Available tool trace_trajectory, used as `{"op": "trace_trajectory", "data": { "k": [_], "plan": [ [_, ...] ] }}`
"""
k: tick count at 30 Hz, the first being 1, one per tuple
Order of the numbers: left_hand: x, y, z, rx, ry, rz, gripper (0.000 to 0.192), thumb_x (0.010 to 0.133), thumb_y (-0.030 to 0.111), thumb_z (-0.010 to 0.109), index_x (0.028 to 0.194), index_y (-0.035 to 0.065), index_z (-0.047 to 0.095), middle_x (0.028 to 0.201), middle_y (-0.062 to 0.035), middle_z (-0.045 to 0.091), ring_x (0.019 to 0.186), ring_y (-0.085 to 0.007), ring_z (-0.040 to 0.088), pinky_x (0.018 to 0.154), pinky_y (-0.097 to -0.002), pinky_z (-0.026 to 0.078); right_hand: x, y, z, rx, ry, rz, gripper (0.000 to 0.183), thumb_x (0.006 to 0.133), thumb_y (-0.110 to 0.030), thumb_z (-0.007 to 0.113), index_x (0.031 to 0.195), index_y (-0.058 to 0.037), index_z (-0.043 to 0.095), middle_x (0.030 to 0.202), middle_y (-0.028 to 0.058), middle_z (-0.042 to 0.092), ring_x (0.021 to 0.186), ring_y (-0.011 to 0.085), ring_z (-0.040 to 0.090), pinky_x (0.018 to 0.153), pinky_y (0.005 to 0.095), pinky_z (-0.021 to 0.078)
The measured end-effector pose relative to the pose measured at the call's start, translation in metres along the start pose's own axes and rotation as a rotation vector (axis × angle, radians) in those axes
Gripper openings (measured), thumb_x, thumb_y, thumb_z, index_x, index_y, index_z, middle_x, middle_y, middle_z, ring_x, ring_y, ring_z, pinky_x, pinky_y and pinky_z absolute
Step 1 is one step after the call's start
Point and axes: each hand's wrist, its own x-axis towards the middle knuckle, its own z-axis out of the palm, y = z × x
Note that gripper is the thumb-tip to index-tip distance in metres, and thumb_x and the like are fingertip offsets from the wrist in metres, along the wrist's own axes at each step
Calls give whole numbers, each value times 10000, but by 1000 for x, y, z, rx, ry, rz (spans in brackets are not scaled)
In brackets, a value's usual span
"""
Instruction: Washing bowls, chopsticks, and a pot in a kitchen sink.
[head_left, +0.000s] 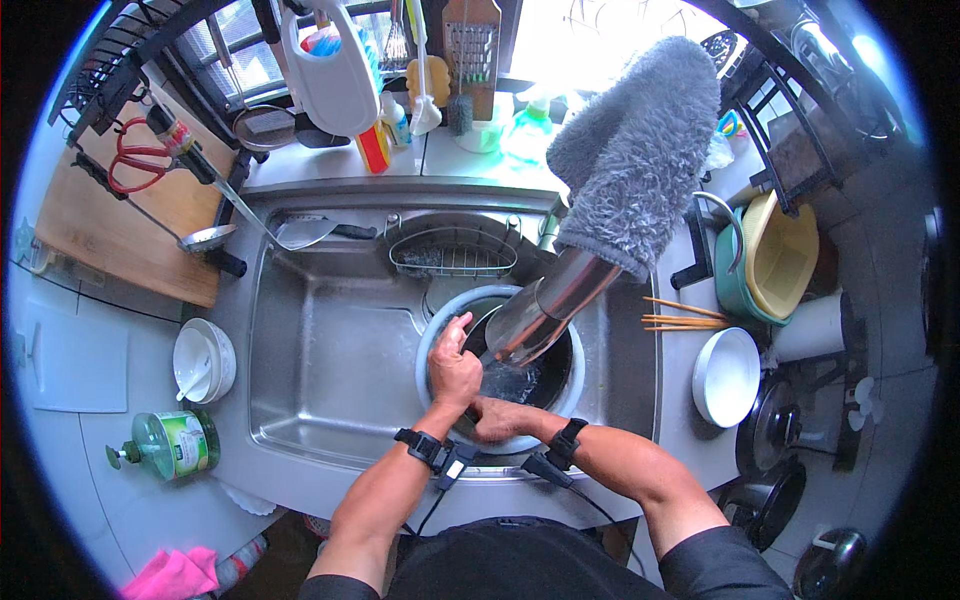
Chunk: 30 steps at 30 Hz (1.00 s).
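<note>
A pale blue basin (576, 382) stands in the right part of the stainless steel sink (330, 337), with a dark pot or pan and water inside it. My left hand (456, 367) is over the basin's left side, fingers pointing up and away. Close below it, my right hand (499, 418) is curled at the basin's near left edge. What either hand holds is hidden. The faucet's wide metal tube (536, 322), topped by a grey fluffy cover (637, 150), reaches over the basin. Both wrists wear black straps with cables.
A wire rack (454, 259) and a knife (352, 231) lie along the sink's back. Stacked bowls (202, 361) and a green soap bottle (169, 446) stand left. Chopsticks (686, 319), a white bowl (726, 377) and plastic tubs (780, 255) are right.
</note>
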Motion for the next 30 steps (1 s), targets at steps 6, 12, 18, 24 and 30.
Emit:
{"op": "trace_trajectory", "data": {
  "k": [6,12,18,24,30],
  "plan": [
    [2,-10,-8,-53,55,41,562,730,-120,436,1238,-15,653,1196,-213,697,1148,-325,668,1014,-367,502,-62,36,-20,-924,300,52,449,881,-311,595,1303,-167,646,1348,160,603,1330,332,489,1122,664,238],
    [7,-4,1,-10,10,19,554,726,-119,432,1224,-22,656,1142,-228,709,1120,-326,679,992,-378,512,-22,-7,5,129,128,1,808,735,-274,656,1473,-50,417,1446,175,527,1379,361,458,1056,683,351],
    [17,1,-9,-11,-38,107,547,719,-111,440,1210,-20,664,1126,-236,710,1069,-339,696,947,-388,539,-90,41,-43,-1083,274,68,549,894,-299,586,1405,-99,552,1445,170,531,1389,361,439,1171,613,199],
    [20,15,-7,54,-88,119,541,714,-117,439,1196,-25,667,1121,-240,712,1062,-343,706,943,-401,554,-66,7,-22,-609,60,138,516,874,-238,607,1370,-100,576,1364,181,607,1230,349,609,1039,552,424],
    [30,17,-15,54,-82,152,479,716,-109,459,1136,-27,674,1102,-239,715,1051,-357,707,933,-398,556,-66,9,-11,-632,244,63,466,830,-273,634,1277,-142,615,1241,144,638,1231,262,588,1034,567,380]
  ]
}}
